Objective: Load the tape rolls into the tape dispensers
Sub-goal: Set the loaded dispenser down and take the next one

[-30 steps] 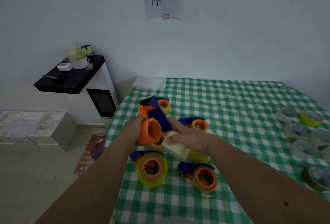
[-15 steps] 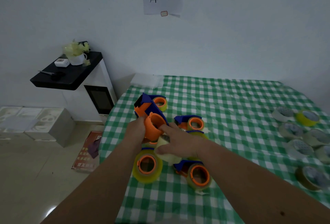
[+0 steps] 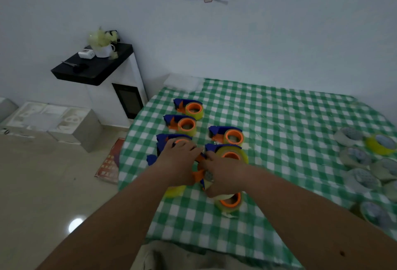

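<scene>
Scene: a person worked over a green checked tablecloth (image 3: 279, 119), both hands low among a cluster of blue-and-orange tape dispensers.
Change: a second before, the left hand held one dispenser raised clear of the cloth while the right pressed a roll toward its orange hub; by this moment both hands had dropped to the table.
Left hand (image 3: 178, 160): lay over a dispenser, fingers spread across it; whether they gripped it could not be told.
Right hand (image 3: 223, 175): curled round a pale tape roll (image 3: 223, 195) beside the orange part (image 3: 198, 175).
Loaded dispensers (image 3: 190, 108): several lay in rows farther up the cloth.
Spare rolls (image 3: 354, 155): grouped well apart at the right edge.
Meaning: loading this dispenser seemingly neared completion; spare rolls remained.
</scene>
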